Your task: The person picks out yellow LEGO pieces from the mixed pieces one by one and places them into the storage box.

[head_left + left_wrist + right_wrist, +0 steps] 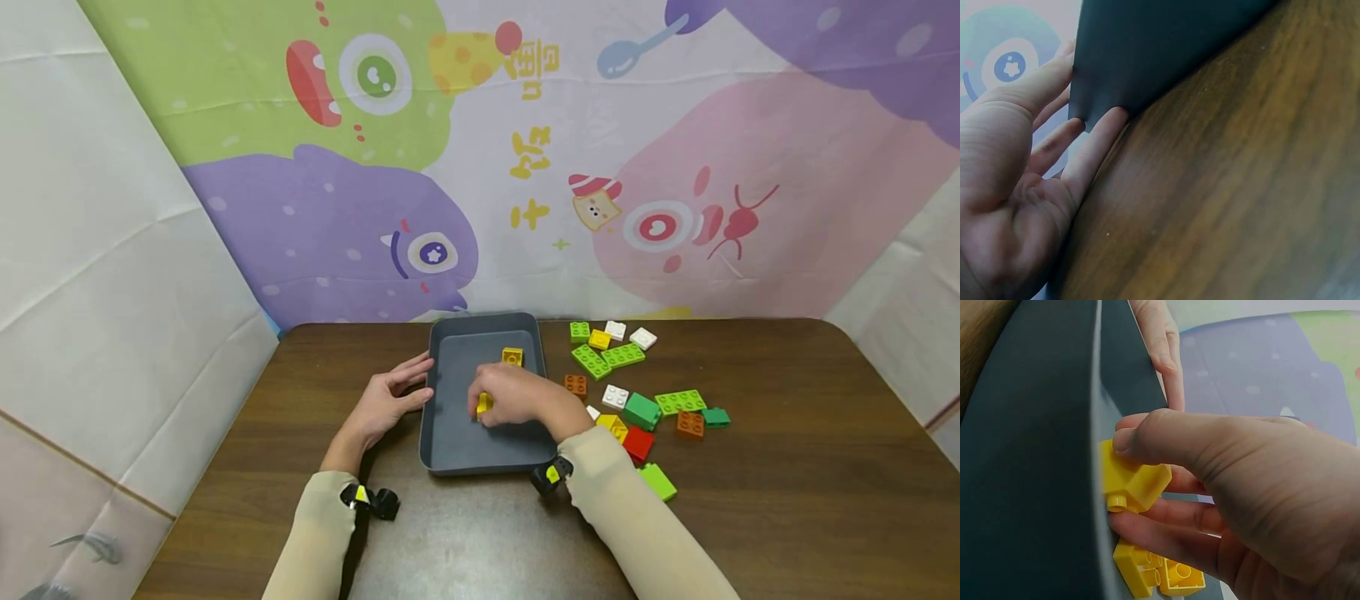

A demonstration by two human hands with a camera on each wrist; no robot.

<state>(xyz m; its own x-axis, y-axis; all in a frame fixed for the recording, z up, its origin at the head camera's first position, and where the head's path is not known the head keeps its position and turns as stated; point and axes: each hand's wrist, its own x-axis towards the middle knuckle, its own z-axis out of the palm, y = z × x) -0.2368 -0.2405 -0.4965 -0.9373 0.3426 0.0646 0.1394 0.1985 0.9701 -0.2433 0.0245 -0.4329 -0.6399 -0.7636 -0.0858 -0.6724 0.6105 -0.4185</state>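
A dark grey tray (468, 454) lies on the table with its long sides running away from me. My left hand (382, 407) touches the tray's left wall with its fingertips, the fingers fairly straight, as the left wrist view confirms. Inside the tray, my right hand (513, 392) pinches a yellow toy brick with a sloped side (1130, 475) between thumb and fingers. Below that brick in the right wrist view are a yellow brick with studs facing sideways (1134, 570) and a hollow-side-up yellow brick (1184, 578). The right hand partly hides the tray floor in the head view.
Loose toy bricks lie right of the tray, among them a red brick (638, 444), a dark green brick (642, 411), a lime plate (680, 402), a brown brick (690, 424) and a white brick (615, 397). A cartoon-printed cloth (525, 267) hangs behind the table.
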